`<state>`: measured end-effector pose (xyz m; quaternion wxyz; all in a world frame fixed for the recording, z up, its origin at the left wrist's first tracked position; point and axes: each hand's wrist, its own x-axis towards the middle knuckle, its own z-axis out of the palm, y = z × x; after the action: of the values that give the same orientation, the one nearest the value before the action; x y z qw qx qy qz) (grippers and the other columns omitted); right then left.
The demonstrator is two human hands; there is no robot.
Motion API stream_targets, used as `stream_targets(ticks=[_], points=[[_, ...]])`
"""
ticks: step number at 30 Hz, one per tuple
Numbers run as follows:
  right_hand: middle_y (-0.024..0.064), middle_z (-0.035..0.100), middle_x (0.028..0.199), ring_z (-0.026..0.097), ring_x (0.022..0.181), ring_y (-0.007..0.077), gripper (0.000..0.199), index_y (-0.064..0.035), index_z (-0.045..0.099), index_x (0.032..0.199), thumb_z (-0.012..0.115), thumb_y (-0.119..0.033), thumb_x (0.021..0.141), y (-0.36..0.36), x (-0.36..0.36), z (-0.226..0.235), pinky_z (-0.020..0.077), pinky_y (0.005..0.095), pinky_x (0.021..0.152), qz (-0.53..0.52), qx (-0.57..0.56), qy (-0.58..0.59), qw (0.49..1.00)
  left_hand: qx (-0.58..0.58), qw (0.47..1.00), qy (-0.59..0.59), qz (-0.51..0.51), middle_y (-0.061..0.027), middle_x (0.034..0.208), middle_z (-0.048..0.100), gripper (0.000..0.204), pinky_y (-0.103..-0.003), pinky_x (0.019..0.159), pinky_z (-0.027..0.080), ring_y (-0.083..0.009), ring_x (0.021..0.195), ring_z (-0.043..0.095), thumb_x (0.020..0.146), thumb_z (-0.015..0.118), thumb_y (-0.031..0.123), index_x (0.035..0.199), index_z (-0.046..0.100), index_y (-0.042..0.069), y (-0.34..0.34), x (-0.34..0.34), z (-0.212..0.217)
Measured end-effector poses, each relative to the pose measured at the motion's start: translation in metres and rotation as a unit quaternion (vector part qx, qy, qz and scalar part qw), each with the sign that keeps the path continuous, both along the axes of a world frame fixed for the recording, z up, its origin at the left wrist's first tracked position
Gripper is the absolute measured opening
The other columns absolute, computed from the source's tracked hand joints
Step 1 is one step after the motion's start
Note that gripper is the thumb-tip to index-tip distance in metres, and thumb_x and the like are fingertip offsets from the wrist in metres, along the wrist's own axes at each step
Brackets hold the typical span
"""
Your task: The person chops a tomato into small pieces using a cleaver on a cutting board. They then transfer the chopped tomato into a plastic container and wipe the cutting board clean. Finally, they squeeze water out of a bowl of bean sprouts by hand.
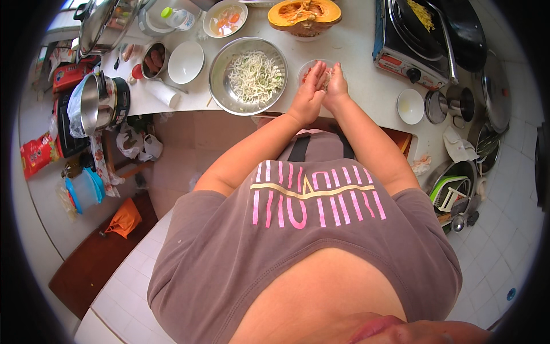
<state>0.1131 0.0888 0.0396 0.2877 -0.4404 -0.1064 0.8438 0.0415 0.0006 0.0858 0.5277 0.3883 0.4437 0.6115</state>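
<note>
My left hand (309, 96) and my right hand (336, 87) are close together, palms turned toward each other and fingers stretched out. They are over a small clear dish (301, 73) at the counter's near edge, with red bits showing in it. Whether anything lies between the palms is hidden. Left of my hands is a wide steel basin (216, 86) of bean sprouts (256, 77). Beyond the dish rests a cut pumpkin (305, 16), its orange flesh facing up.
On the right stands a gas stove (409, 71) with a pan (401, 26) holding yellow food. A small white bowl (411, 106) sits below it. To the left are a white bowl (186, 62), a paper roll (162, 93) and a steel pot (97, 106).
</note>
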Motion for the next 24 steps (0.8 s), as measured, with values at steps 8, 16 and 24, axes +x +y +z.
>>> stream_targets(ticks=[8, 16, 24], points=[[0.0099, 0.067, 0.094, 0.065, 0.086, 0.0256, 0.039, -0.0094, 0.059, 0.094, 0.04, -0.043, 0.1, 0.008, 0.007, -0.002, 0.0525, 0.0421, 0.085, 0.036, -0.004, 0.078, 0.996, 0.034, 0.988, 0.152, -0.003, -0.0206, 0.154, 0.024, 0.073, -0.038, 0.115, 0.027, -0.0313, 0.143, 0.028, 0.082, 0.037, -0.011, 0.151, 0.014, 0.0, -0.005, -0.007, -0.001], [-0.0023, 0.053, 0.077, 0.046, 0.059, 0.0098, 0.034, -0.0196, 0.054, 0.091, 0.039, -0.048, 0.101, 0.004, 0.003, 0.012, 0.0323, 0.0251, 0.048, 0.086, 0.076, -0.013, 0.993, 0.09, 0.919, 0.379, 0.061, -0.0221, 0.14, 0.046, 0.065, -0.038, 0.11, 0.036, -0.0313, 0.13, 0.048, 0.082, 0.037, -0.013, 0.145, 0.029, -0.001, -0.006, -0.014, 0.02], [-0.0012, 0.048, 0.063, 0.035, 0.046, 0.0102, 0.022, -0.0149, 0.055, 0.08, 0.041, -0.027, 0.092, 0.002, -0.002, 0.01, 0.0294, 0.0247, 0.042, 0.06, -0.018, -0.012, 0.998, 0.077, 0.948, 0.291, 0.105, -0.0181, 0.126, 0.059, 0.053, -0.034, 0.095, 0.049, -0.0321, 0.109, 0.063, 0.084, 0.045, -0.006, 0.136, 0.042, -0.001, -0.009, -0.012, 0.012]])
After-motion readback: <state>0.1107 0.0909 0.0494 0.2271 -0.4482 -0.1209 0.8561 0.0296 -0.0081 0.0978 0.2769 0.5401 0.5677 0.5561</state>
